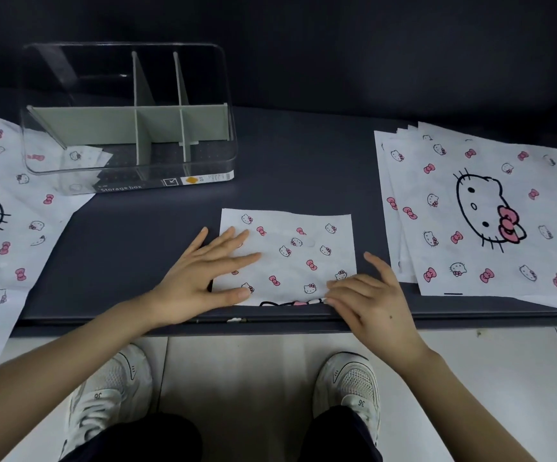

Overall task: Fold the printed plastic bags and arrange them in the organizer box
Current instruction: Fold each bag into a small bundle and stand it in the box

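A partly folded white plastic bag (298, 251) printed with cat faces and pink bows lies flat near the table's front edge. My left hand (203, 275) presses on its left side with straight, spread fingers. My right hand (367, 295) rests on its lower right corner with the fingers lying flat on the fold. A clear organizer box (130, 165) with grey dividers stands at the back left; one small folded bag (85, 156) lies in its front left compartment.
A stack of unfolded printed bags (490, 211) lies on the right of the dark table (157, 228). More unfolded bags (7, 228) spread over the left side, partly under the box. Below the table edge are white floor tiles and my two white shoes.
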A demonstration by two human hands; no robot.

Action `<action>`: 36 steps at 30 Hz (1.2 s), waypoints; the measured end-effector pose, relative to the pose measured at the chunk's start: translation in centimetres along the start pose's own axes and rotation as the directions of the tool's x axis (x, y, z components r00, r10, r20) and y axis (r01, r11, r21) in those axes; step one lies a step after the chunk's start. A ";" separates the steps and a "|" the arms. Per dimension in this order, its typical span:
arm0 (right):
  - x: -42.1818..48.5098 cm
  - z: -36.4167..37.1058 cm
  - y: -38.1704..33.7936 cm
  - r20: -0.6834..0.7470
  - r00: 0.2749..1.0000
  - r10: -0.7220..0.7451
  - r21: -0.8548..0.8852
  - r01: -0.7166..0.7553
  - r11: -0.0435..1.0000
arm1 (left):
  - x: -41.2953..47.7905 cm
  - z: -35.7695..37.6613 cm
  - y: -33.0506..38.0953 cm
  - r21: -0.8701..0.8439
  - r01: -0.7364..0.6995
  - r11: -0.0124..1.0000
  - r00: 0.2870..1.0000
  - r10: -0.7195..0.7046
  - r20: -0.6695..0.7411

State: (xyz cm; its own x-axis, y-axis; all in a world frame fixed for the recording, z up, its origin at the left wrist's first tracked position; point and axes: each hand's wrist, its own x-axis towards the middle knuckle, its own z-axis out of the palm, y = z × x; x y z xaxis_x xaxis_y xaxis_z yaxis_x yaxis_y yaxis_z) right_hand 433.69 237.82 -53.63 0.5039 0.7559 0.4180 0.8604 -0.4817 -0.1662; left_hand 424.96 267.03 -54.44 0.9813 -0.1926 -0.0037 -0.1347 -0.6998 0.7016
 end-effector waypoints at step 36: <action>8.5 1.2 3.3 0.260 0.378 0.888 0.109 -0.926 0.362 | 7.0 0.1 -0.7 0.209 0.461 0.862 0.806 -0.309 -0.504</action>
State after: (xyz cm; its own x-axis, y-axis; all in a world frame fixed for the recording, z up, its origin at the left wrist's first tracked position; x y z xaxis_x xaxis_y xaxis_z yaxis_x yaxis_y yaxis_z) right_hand 440.92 243.21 -51.68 0.9746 -0.0267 -0.2222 -0.1468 -0.8258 -0.5445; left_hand 431.89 266.11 -55.03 0.9024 0.4076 0.1396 0.3074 -0.8361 0.4544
